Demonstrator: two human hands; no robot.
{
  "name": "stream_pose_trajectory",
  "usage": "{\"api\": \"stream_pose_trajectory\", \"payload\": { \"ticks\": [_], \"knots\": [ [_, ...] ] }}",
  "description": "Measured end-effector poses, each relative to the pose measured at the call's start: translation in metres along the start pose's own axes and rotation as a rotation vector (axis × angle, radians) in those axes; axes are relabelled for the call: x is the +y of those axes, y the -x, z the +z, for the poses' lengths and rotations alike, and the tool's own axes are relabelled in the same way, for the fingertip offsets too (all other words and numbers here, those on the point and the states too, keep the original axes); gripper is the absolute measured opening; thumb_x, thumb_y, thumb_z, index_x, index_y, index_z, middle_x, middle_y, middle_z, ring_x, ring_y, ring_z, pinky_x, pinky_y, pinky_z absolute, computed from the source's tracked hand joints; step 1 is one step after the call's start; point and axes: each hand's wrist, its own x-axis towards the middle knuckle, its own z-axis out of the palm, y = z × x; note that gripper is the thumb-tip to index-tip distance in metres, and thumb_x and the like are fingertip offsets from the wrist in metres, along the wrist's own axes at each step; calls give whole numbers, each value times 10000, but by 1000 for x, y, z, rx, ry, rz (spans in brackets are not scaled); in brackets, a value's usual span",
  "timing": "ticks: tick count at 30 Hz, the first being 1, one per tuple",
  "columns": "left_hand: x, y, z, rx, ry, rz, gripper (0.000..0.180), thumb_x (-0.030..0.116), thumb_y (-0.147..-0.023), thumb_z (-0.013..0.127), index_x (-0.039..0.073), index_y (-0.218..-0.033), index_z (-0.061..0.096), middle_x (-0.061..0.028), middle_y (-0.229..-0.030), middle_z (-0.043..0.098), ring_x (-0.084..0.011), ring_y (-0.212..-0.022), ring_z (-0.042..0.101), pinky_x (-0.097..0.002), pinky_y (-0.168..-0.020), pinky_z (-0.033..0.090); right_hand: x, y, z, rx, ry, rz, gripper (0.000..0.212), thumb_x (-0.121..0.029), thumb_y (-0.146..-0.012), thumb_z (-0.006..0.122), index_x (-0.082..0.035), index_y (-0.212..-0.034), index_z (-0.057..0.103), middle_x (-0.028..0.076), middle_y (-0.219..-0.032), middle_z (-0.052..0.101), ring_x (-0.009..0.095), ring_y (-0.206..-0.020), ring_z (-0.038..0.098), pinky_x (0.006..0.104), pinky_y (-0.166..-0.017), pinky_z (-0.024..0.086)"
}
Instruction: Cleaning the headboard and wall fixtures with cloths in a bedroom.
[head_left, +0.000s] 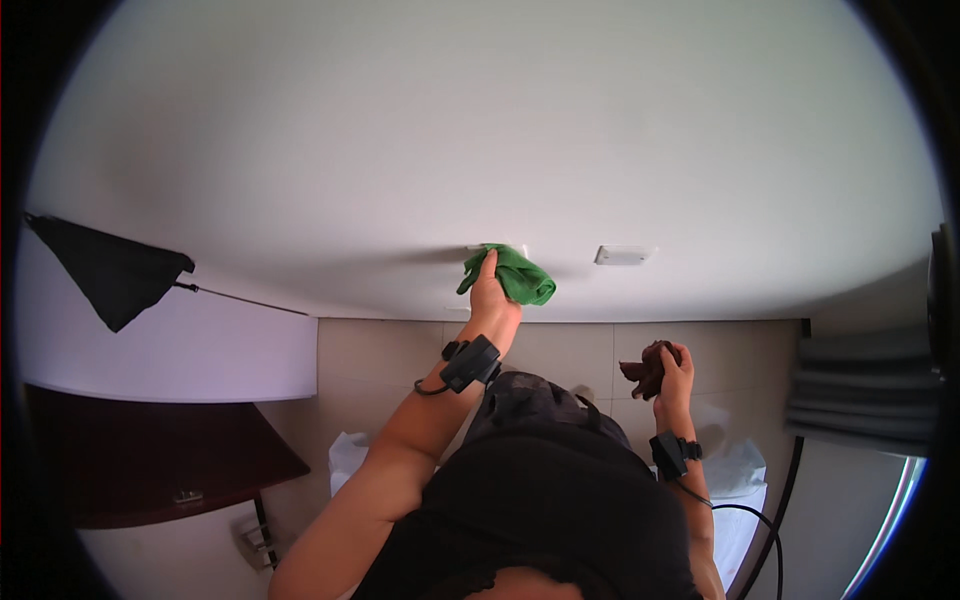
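My left hand (489, 293) reaches forward to the white wall (560, 150) with a crumpled green cloth (527, 280) in its grip. The thumb lies over the cloth, and the other fingers are mostly hidden by it. Behind the cloth, a white wall plate shows only at its edges. A second white wall plate (624, 256) sits on the wall to the right. Lower and to the right, away from the wall, my right hand (680, 378) is closed around a bunched dark brown cloth (648, 370).
A black cloth-like triangle (110, 265) hangs at the left above a white surface (180, 345). Below it is a dark red-brown panel (150, 455). Grey curtain fabric (865, 390) hangs at the right. Pale floor tiles (370, 355) and white plastic bags (738, 470) lie below me.
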Motion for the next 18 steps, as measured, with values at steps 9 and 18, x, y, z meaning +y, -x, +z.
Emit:
{"api": "stream_pose_trajectory", "payload": {
  "ticks": [9, 18],
  "knots": [
    [-39, -4, 7, 28, -7, -7, 214, 217, -843, 627, 82, -984, 537, -27, -966, 576, -183, -912, 552, -349, -800, 466, -26, 11, -2, -23, 14, 97, 93, -72, -866, 496, -30, -939, 456, 112, -792, 583, 234, -594, 617, 312, -399, 486],
    [-46, -6, -5, 2, -10, -49, 216, 194, -829, 643, 92, -993, 547, -22, -969, 580, -173, -912, 550, -335, -812, 455, -22, 16, -8, 5, 66, 119, 90, -84, -862, 525, -32, -927, 491, 90, -845, 584, 178, -760, 590, 289, -663, 499]
  ]
}}
